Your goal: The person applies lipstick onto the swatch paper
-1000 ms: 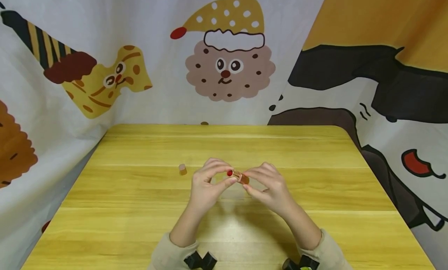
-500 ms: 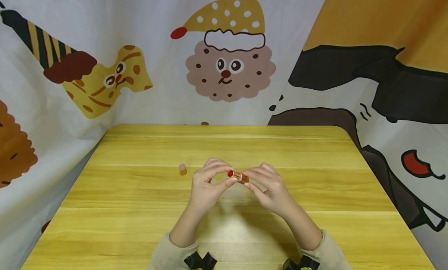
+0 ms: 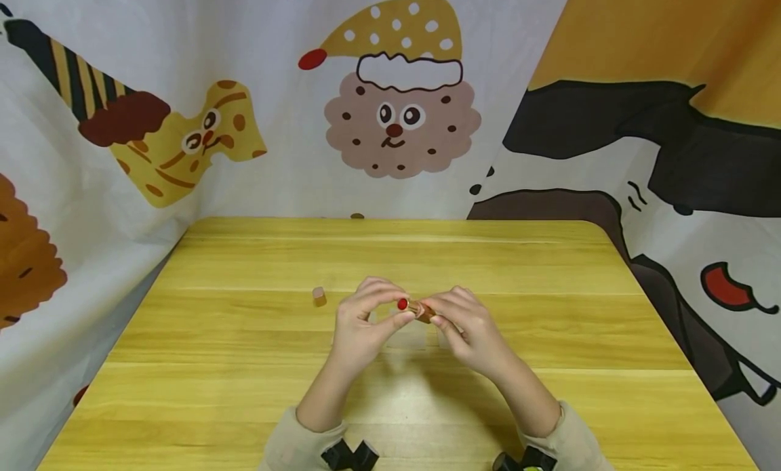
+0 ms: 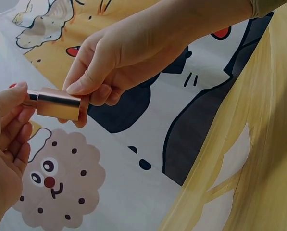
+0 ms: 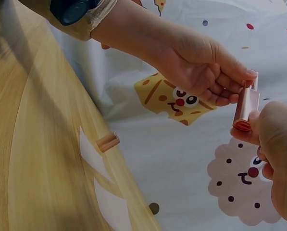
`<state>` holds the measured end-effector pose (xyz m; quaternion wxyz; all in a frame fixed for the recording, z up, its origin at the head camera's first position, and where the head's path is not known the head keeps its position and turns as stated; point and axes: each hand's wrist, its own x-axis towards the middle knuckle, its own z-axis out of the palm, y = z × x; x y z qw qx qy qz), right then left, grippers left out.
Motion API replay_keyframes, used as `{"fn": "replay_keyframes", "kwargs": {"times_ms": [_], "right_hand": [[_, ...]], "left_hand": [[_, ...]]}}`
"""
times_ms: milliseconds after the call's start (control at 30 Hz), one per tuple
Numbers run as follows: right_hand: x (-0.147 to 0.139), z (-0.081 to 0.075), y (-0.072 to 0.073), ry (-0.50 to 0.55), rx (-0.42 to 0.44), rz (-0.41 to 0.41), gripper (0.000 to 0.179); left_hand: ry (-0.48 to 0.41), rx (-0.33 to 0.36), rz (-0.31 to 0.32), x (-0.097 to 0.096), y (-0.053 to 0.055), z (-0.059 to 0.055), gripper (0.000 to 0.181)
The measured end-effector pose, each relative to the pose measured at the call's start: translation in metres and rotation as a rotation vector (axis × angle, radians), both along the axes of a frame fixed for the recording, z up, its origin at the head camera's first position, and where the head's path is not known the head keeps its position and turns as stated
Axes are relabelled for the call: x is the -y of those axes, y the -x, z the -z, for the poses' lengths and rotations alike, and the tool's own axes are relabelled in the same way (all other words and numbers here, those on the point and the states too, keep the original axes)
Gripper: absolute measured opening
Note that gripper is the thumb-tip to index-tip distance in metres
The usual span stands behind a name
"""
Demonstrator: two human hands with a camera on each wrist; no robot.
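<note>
Between my two hands, above the table, is a lipstick [image 3: 421,311] with a gold tube and its red bullet standing out toward the left. Thumb and fingers of my left hand [image 3: 361,322] pinch the narrower collar just below the bullet. My right hand [image 3: 468,329] grips the base end of the tube, with its thumb along the near side. In the left wrist view the shiny tube [image 4: 59,103] bridges both hands, a little red showing past the left thumb. The right wrist view shows the round end of its base [image 5: 242,125]. The gold cap [image 3: 319,296] stands apart on the table, left of my hands.
Two flat whitish pieces, one of them a sheet [image 5: 112,204], lie on the wooden table [image 3: 244,376] beneath my hands. Behind the table hangs a cartoon-printed cloth [image 3: 268,186]. Dark devices [image 3: 350,454] sit at both sleeve cuffs.
My right thumb has shifted slightly up and to the right along the tube. My left hand keeps its pinch almost in place, and the cap has not moved.
</note>
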<state>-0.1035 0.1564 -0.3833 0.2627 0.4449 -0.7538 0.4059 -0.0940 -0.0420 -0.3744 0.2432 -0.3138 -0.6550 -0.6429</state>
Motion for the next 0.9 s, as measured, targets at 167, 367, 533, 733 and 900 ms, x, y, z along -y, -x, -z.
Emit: {"fn": "replay_keyframes", "kwargs": {"times_ms": [167, 367, 533, 733, 900], "right_hand": [[-0.0006, 0.0002, 0.0006, -0.009, 0.008, -0.017, 0.03], [-0.0001, -0.0008, 0.0009, -0.002, 0.009, -0.045, 0.031], [0.0019, -0.0005, 0.0012, 0.025, -0.023, -0.057, 0.033], [0.0026, 0.0024, 0.0003, 0.068, -0.019, -0.01, 0.041], [0.0039, 0.0033, -0.0007, 0.107, -0.001, 0.036, 0.042]], "left_hand": [[-0.005, 0.01, 0.007, -0.0002, -0.0003, -0.0001, 0.022], [-0.012, 0.008, 0.014, 0.0, -0.0004, -0.0003, 0.023], [-0.026, 0.006, 0.01, 0.0011, -0.0012, -0.0005, 0.022], [-0.036, -0.005, -0.019, 0.0027, -0.0009, -0.0021, 0.021], [-0.054, -0.003, -0.014, 0.0033, -0.0006, -0.003, 0.02]]}}
